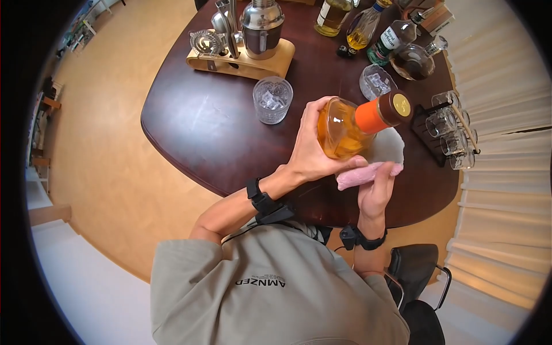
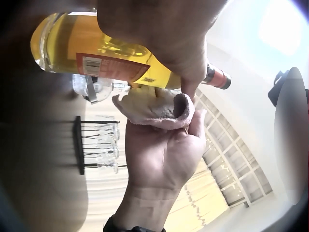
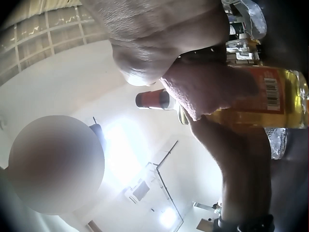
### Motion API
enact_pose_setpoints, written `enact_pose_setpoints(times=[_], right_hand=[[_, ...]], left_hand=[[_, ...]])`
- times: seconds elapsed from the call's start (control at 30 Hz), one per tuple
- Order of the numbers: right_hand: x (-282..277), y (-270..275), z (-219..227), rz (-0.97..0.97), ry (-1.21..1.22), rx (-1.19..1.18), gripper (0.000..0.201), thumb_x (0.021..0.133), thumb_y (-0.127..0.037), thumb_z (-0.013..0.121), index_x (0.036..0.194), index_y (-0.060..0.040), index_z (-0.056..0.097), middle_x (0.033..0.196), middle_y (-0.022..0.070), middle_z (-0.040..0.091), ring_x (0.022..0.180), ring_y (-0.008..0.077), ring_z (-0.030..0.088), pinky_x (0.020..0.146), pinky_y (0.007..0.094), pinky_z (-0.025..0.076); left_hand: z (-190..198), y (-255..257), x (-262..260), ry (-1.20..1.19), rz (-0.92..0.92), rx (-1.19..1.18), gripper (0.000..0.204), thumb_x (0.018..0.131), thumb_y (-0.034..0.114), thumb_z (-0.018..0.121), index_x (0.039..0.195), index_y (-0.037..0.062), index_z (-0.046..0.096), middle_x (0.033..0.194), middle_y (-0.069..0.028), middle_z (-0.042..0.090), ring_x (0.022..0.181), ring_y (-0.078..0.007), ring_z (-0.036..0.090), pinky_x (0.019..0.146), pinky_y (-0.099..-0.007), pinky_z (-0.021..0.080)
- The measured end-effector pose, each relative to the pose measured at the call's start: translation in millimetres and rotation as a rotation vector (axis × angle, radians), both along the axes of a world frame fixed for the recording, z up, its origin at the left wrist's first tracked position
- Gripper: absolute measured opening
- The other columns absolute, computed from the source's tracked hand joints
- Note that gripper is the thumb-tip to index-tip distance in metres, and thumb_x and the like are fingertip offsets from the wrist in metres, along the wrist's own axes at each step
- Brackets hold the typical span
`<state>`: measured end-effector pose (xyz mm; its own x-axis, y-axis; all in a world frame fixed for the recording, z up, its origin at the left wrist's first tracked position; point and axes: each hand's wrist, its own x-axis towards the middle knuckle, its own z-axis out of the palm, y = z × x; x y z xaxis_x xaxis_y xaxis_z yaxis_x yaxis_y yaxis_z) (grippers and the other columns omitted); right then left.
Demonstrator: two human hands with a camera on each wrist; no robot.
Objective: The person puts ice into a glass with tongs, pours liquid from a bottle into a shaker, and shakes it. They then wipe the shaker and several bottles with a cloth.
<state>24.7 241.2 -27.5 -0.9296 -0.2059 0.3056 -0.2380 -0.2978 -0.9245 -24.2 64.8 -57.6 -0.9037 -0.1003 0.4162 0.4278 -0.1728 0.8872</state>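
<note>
My left hand (image 1: 310,146) grips a glass bottle (image 1: 338,129) of amber liquor around its body. The bottle is tilted, its orange-banded neck and dark cap toward the upper right in the head view. With the right hand (image 1: 376,195) I hold a pink and whitish cloth (image 1: 368,174) against the bottle's side. In the left wrist view the cloth (image 2: 159,108) lies folded over the right fingers, below the orange label (image 2: 111,67). The right wrist view shows the cloth (image 3: 193,89) between the right hand (image 3: 169,29) and the bottle, covering part of the label.
A cut-glass tumbler with ice (image 1: 272,100) stands left of the bottle, an ice bowl (image 1: 376,82) behind it. A wooden bar-tool stand (image 1: 247,66) with a shaker (image 1: 263,29) sits at the back left. Several bottles (image 1: 394,41) and a rack of small glasses (image 1: 451,131) line the right.
</note>
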Motion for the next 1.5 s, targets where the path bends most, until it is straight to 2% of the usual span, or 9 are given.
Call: enact_pose_setpoints(times=[0.37,0.53,0.8,0.87,1.1,1.13,1.23,1.37,1.5], right_hand=[[9.7,-32.0,33.0,-0.242,0.225,0.504,0.085,0.101,-0.047,0.067,0.155,0.0116,0.039,0.162,0.0269,0.036,0.146,0.0338,0.045,0.118,0.0427,0.038],[19.6,-47.6,24.2,-0.368,0.554,0.878,0.070,0.102,-0.047,0.064,0.158,-0.0066,0.051,0.164,0.0312,0.030,0.147,0.0569,0.032,0.118,0.0624,0.032],[16.3,-45.5,22.5,-0.417,0.583,1.006,0.064,0.101,-0.048,0.065,0.154,-0.0121,0.057,0.168,0.0350,0.020,0.151,0.0604,0.023,0.122,0.0663,0.023],[18.3,-50.8,19.8,-0.408,0.614,0.994,0.062,0.102,-0.045,0.066,0.153,-0.0118,0.058,0.168,0.0359,0.019,0.154,0.0574,0.022,0.124,0.0630,0.022],[14.3,-41.4,13.4,-0.400,0.308,0.625,0.059,0.099,-0.039,0.070,0.151,-0.0111,0.060,0.170,0.0336,0.018,0.156,0.0527,0.022,0.125,0.0582,0.023],[18.9,-41.4,27.5,-0.394,0.499,1.012,0.062,0.094,-0.038,0.074,0.149,-0.0110,0.062,0.170,0.0341,0.018,0.156,0.0537,0.022,0.124,0.0594,0.023],[16.7,-38.2,23.2,-0.352,0.591,1.069,0.064,0.095,-0.041,0.073,0.149,-0.0090,0.062,0.170,0.0341,0.017,0.155,0.0536,0.025,0.124,0.0594,0.025],[1.7,-30.8,14.3,-0.359,0.223,0.534,0.064,0.103,-0.042,0.067,0.150,-0.0005,0.057,0.171,0.0327,0.017,0.155,0.0516,0.026,0.123,0.0532,0.029],[14.3,-36.1,18.3,-0.294,0.600,0.969,0.059,0.104,-0.042,0.064,0.153,-0.0103,0.057,0.174,0.0285,0.010,0.159,0.0472,0.021,0.125,0.0501,0.025]], left_hand=[[-0.2,-2.9,-0.9,-0.053,-0.065,0.028,0.110,0.062,0.031,0.102,0.148,0.0033,0.039,0.136,-0.0129,0.048,0.129,-0.0281,0.052,0.110,-0.0426,0.046],[-2.6,-2.1,-2.4,-0.017,-0.057,0.027,0.103,0.066,0.028,0.098,0.146,0.0031,0.040,0.134,-0.0147,0.050,0.126,-0.0314,0.052,0.109,-0.0444,0.044],[-0.7,-10.1,-0.5,-0.084,-0.094,-0.158,0.114,0.065,0.018,0.101,0.152,0.0048,0.028,0.145,-0.0118,0.048,0.137,-0.0207,0.049,0.118,-0.0401,0.042],[-3.4,-5.4,-1.0,-0.069,-0.046,-0.015,0.102,0.063,0.030,0.096,0.144,0.0030,0.041,0.131,-0.0170,0.053,0.125,-0.0352,0.051,0.110,-0.0462,0.040],[-0.7,-3.4,0.2,-0.090,-0.026,-0.029,0.105,0.061,0.031,0.097,0.146,0.0024,0.041,0.132,-0.0179,0.053,0.126,-0.0358,0.051,0.111,-0.0460,0.040],[-2.7,-3.7,-0.5,-0.090,-0.029,-0.029,0.105,0.061,0.031,0.097,0.146,0.0024,0.041,0.132,-0.0179,0.053,0.126,-0.0358,0.051,0.111,-0.0460,0.040],[-7.6,-4.2,-1.5,-0.088,-0.040,-0.033,0.107,0.061,0.031,0.097,0.146,0.0023,0.040,0.132,-0.0182,0.053,0.126,-0.0360,0.051,0.111,-0.0463,0.040],[-2.2,-5.0,-0.2,-0.073,-0.011,-0.052,0.106,0.061,0.030,0.097,0.146,0.0019,0.039,0.132,-0.0183,0.052,0.126,-0.0365,0.051,0.111,-0.0465,0.040],[-3.5,-4.5,-0.3,-0.091,-0.034,-0.043,0.107,0.061,0.030,0.097,0.146,0.0019,0.039,0.132,-0.0181,0.052,0.126,-0.0365,0.051,0.112,-0.0464,0.039]])
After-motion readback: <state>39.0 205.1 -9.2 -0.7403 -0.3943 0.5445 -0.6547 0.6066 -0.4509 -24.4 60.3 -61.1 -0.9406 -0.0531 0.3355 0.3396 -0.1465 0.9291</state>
